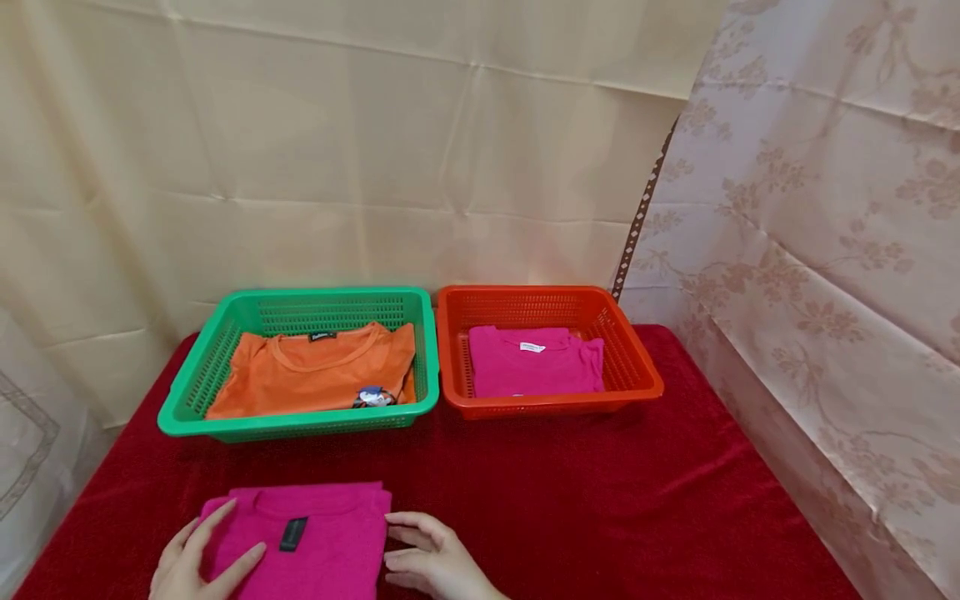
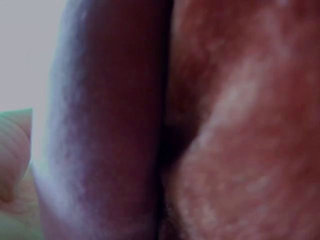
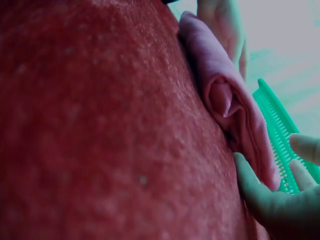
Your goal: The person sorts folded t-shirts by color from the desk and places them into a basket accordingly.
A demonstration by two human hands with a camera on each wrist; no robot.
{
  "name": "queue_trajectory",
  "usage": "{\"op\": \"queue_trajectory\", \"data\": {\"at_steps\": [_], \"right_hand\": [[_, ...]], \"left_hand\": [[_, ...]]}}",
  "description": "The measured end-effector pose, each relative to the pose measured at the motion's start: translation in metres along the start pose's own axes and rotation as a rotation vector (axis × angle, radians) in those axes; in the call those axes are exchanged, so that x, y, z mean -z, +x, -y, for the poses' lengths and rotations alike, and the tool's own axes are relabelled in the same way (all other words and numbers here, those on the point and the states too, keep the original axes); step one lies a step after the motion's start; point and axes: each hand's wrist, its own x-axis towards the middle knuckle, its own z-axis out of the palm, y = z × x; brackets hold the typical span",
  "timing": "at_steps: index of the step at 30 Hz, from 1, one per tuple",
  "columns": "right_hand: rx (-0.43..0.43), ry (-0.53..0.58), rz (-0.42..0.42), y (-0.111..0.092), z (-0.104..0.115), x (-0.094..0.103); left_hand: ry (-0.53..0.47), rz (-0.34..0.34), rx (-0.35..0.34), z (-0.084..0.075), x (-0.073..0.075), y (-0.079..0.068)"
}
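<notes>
A folded magenta T-shirt with a black neck label lies on the table's near left, cut off by the frame's lower edge. My left hand rests on its left side with fingers and thumb spread. At the opposite edge, my right hand touches the shirt with fairly straight fingertips. In the right wrist view, the layered side of the shirt shows beside the thumb of my right hand. The left wrist view is a blurred close-up of the shirt's fold, with part of my left hand at the edge.
A green basket holding an orange T-shirt stands at the back left. Next to it, a red basket contains another magenta T-shirt. Dark red cloth covers the table; curtains hang behind and at the right.
</notes>
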Motion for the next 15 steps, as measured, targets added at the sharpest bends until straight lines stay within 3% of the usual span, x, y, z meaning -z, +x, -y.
{"op": "queue_trajectory", "data": {"at_steps": [4, 7, 11, 15], "right_hand": [[-0.021, 0.004, 0.033, 0.003, -0.004, -0.003], [-0.028, -0.004, 0.030, 0.003, -0.005, -0.004], [-0.056, -0.020, 0.039, 0.002, -0.001, -0.004], [-0.077, -0.044, 0.080, 0.003, 0.001, -0.004]], "left_hand": [[-0.001, 0.045, -0.081, 0.004, 0.008, 0.004], [-0.041, 0.078, -0.095, 0.008, 0.012, 0.006], [-0.094, 0.134, -0.053, 0.011, 0.012, 0.010], [-0.131, 0.134, -0.008, 0.011, 0.011, 0.012]]}}
